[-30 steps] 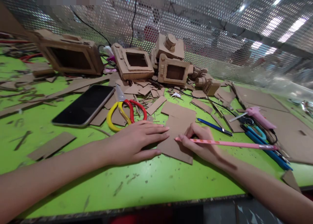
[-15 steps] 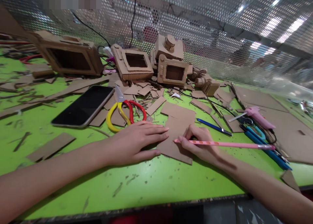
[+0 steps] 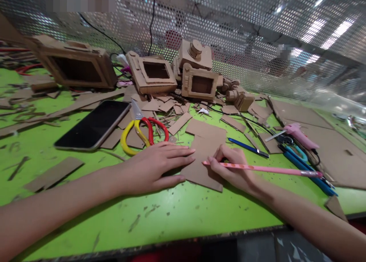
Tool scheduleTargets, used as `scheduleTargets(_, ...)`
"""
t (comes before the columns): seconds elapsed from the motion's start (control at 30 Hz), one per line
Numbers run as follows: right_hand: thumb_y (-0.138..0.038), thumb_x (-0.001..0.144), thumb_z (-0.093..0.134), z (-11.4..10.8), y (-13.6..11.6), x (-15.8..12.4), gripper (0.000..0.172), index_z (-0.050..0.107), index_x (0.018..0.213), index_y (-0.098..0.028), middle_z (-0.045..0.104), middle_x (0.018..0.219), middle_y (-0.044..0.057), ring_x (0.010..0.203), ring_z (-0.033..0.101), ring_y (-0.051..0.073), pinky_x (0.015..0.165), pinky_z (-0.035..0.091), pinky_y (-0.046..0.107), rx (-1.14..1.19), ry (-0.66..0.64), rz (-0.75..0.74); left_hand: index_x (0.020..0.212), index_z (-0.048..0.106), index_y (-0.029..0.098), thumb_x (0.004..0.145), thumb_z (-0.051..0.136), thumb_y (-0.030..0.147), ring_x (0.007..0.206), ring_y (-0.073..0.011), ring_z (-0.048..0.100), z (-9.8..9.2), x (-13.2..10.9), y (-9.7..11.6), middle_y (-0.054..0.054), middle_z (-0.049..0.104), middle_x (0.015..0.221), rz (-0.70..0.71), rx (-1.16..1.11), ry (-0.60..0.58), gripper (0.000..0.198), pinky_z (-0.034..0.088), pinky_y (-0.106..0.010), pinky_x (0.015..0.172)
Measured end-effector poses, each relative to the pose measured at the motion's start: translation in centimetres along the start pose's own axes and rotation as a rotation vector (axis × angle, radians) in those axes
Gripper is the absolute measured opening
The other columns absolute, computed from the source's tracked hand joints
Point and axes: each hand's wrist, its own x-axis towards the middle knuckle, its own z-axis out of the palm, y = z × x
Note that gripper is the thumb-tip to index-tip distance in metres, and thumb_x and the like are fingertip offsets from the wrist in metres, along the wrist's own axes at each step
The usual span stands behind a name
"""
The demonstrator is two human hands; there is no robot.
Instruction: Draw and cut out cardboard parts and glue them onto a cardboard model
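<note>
1. From where I'm standing, far left there's a big boxy brown cardboard model (image 3: pixel 107 65) with a dark rectangular opening, sitting at the back of the bright green tabletop (image 3: pixel 160 224).
2. In front of it, a black-screened phone (image 3: pixel 93 124) lies flat, angled, with cardboard scraps poking out beside it.
3. Next along are scissors with one yellow and one red handle (image 3: pixel 137 129), blades pointing away from the person, just beyond the left hand.
4. The left hand (image 3: pixel 157 164) is palm down, nothing gripped. Fingers are stretched out close to each other, thumb apart, fingertips on the left side of the flat brown cardboard piece.
5. That flat brown cardboard piece (image 3: pixel 201 149) is lying on the table right between both hands. Its far end looks wider; can't tell if that's a second bit.
6. The right hand (image 3: pixel 233 168) has thumb and fingers pinched round a slim pink pencil (image 3: pixel 274 170), tip down at the cardboard, eraser end sticking out to the right.
7. Just past that hand is a slim blue cutter (image 3: pixel 247 147).
8. Further right, a pink glue gun (image 3: pixel 301 135) sits near some blue-handled pliers (image 3: pixel 310 172), with a large brown cardboard sheet (image 3: pixel 336 155) at the far right.
</note>
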Motion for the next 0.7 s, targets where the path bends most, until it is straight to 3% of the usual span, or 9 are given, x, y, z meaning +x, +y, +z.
scheduleTargets(0.17, -0.02, 0.076, 0.055, 0.1, 0.1, 0.3, 0.031, 0.032, 0.055, -0.022, 0.048, 0.049, -0.004, 0.046, 0.042, 0.009, 0.046, 0.03, 0.022, -0.004, 0.183, -0.032, 0.138, 0.05, 0.026, 0.095, 0.044, 0.048, 0.132, -0.0234, 0.05, -0.1, 0.1, 0.0, -0.004, 0.049, 0.145, 0.006, 0.005, 0.003, 0.049, 0.037, -0.042, 0.113)
scheduleTargets(0.37, -0.029, 0.08, 0.057, 0.0, -0.1, 0.4, 0.03, 0.04, 0.057, -0.022, 0.051, 0.05, -0.004, 0.047, 0.044, 0.009, 0.046, 0.031, 0.023, 0.027, 0.09, 0.002, 0.139, 0.05, 0.027, 0.095, 0.044, 0.049, 0.132, -0.0236, 0.05, -0.1, 0.1, 0.0, -0.004, 0.048, 0.145, 0.002, 0.003, 0.003, 0.05, 0.036, -0.042, 0.114)
scheduleTargets(0.53, -0.017, 0.071, 0.056, 0.1, 0.2, 0.4, 0.029, 0.032, 0.054, -0.023, 0.045, 0.049, -0.005, 0.046, 0.043, 0.01, 0.044, 0.033, 0.023, 0.09, 0.206, 0.073, 0.139, 0.049, 0.026, 0.095, 0.042, 0.049, 0.132, -0.024, 0.049, 0.0, 0.0, 0.0, -0.003, 0.047, 0.146, 0.002, 0.023, -0.008, 0.05, 0.037, -0.044, 0.113)
scheduleTargets(0.7, -0.017, 0.068, 0.059, -0.4, 1.0, 0.6, 0.025, 0.038, 0.057, -0.023, 0.046, 0.051, -0.006, 0.05, 0.056, 0.012, 0.043, 0.047, 0.024, 0.447, 0.18, 0.229, 0.138, 0.05, 0.028, 0.095, 0.045, 0.048, 0.131, -0.023, 0.051, 0.1, -0.1, 0.0, -0.003, 0.051, 0.144, 0.0, 0.004, 0.022, 0.048, 0.037, -0.042, 0.113)
